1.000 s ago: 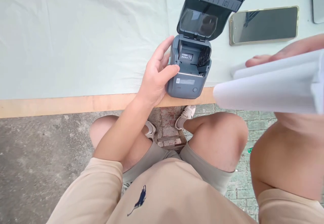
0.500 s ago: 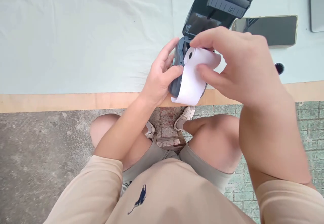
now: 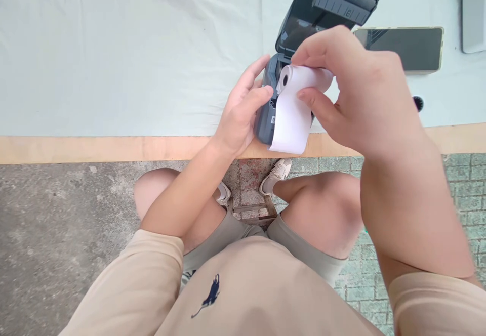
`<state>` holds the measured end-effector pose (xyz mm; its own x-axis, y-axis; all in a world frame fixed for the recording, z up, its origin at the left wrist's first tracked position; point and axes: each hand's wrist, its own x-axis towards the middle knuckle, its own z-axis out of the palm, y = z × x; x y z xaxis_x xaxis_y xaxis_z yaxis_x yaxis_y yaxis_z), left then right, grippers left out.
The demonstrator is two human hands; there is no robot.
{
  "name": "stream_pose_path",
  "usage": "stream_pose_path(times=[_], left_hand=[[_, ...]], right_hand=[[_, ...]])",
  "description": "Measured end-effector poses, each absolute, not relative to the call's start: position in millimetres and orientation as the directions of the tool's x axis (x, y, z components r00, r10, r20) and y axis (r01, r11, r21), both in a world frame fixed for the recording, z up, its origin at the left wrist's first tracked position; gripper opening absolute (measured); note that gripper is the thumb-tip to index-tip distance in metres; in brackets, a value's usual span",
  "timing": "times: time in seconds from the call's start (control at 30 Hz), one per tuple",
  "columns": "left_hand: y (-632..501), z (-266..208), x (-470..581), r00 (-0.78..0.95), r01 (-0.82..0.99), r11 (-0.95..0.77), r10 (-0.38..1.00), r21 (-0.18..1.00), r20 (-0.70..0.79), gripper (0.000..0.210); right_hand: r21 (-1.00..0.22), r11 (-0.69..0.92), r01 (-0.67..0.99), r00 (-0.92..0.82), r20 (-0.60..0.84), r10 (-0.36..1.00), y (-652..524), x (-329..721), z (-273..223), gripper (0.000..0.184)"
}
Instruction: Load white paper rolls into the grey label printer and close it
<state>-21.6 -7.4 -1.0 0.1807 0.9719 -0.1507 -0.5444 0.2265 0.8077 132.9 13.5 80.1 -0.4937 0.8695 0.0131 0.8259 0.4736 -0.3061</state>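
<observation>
Left hand (image 3: 242,111) is gripping the printer (image 3: 265,126), right hand (image 3: 366,90) is pinching the paper roll (image 3: 295,79) — skewed seating could cause jamming.

Single view from a camera worn on the person's head, above the torso, facing forward and steeply downward. The bare left hand (image 3: 241,113) and bare right hand (image 3: 374,93) appear from above, at close range, in the upper half of the field: the left near its midline, the right to the right of it. On the near side of both hands, the beige short-sleeved cloth shirt (image 3: 258,285) spans much of the lower edge. Beyond the hands, the pale cloth-covered tabletop (image 3: 132,52) extends to the upper edge, which crops the raised dark plastic lid (image 3: 294,30).
</observation>
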Motion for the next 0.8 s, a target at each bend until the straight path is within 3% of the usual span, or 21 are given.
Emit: stream_pose_path(times=[0.1, 0.17, 0.23, 0.3, 0.4, 0.57, 0.8], left_hand=[[-8, 0, -22, 0.179, -0.572, 0.220, 0.974, 0.790, -0.141, 0.032], [-8, -1, -22, 0.187, -0.578, 0.215, 0.974, 0.787, -0.128, 0.032], [-7, -2, -22, 0.201, -0.587, 0.213, 0.973, 0.781, -0.114, 0.031], [-7, -2, -22, 0.214, -0.590, 0.221, 0.970, 0.777, -0.113, 0.031], [-7, -2, -22, 0.212, -0.571, 0.216, 0.971, 0.792, -0.112, 0.033], [-7, -4, -23, 0.194, -0.497, 0.173, 0.977, 0.851, -0.085, 0.046], [-6, -7, -23, 0.163, -0.395, 0.153, 0.982, 0.906, -0.095, 0.058]], right_hand=[[-0.297, 0.472, 0.830, -0.495, 0.000, 0.869, 11, 134, 71, 0.040], [-0.317, 0.500, 0.806, -0.502, 0.083, 0.861, 7, 135, 68, 0.040], [-0.336, 0.513, 0.790, -0.466, 0.216, 0.858, 3, 137, 67, 0.031], [-0.312, 0.486, 0.816, -0.419, 0.259, 0.870, -1, 137, 68, 0.019], [-0.257, 0.436, 0.863, -0.402, 0.175, 0.899, -2, 133, 67, 0.012], [-0.268, 0.362, 0.893, -0.360, 0.059, 0.931, 4, 123, 67, 0.016], [-0.216, 0.359, 0.908, -0.359, 0.038, 0.933, 3, 124, 70, 0.014]])
